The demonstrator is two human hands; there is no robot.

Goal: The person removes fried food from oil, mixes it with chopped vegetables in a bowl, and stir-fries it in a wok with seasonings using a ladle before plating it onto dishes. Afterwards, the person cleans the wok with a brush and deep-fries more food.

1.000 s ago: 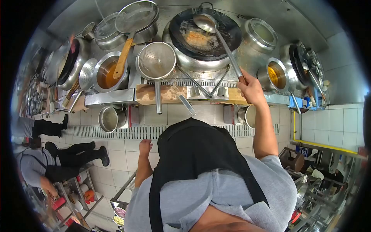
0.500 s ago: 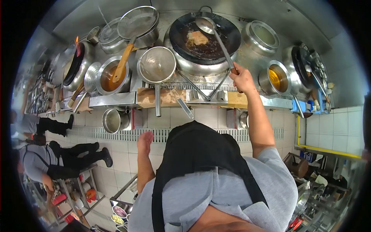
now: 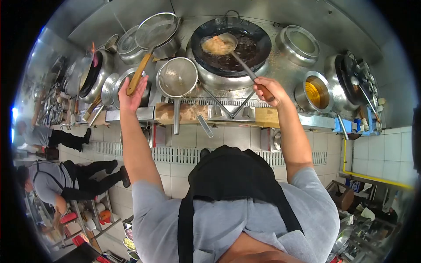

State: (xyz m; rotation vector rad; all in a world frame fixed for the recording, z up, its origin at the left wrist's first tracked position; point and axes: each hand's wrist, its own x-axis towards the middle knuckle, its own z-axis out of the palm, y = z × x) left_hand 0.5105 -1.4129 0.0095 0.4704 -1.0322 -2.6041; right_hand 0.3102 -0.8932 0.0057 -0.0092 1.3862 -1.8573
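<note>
My right hand [image 3: 272, 92] is closed round the wooden grip of a long-handled ladle [image 3: 242, 63]. The ladle's bowl dips into dark oil in a black wok [image 3: 258, 49], against a golden, frying piece of food [image 3: 215, 45]. On the left, my left hand [image 3: 131, 97] is open, its fingers spread around the end of a wooden handle [image 3: 139, 75]. That handle belongs to a wide mesh strainer [image 3: 156, 30] resting over a metal pot. Whether the palm touches the handle, I cannot tell. Between my hands lies a round metal sieve [image 3: 177, 77], its handle pointing toward me.
A pot of amber liquid [image 3: 316, 93] stands right of the wok, with a lidded-looking steel pot [image 3: 299, 44] behind it. Another wok [image 3: 93, 72] with a flame beside it is at far left. Co-workers [image 3: 50, 182] stand on the left by a rack.
My left hand has risen from beside my apron to the strainer's wooden handle. The ladle's bowl has moved from the wok's far side down to the food, which has shifted left.
</note>
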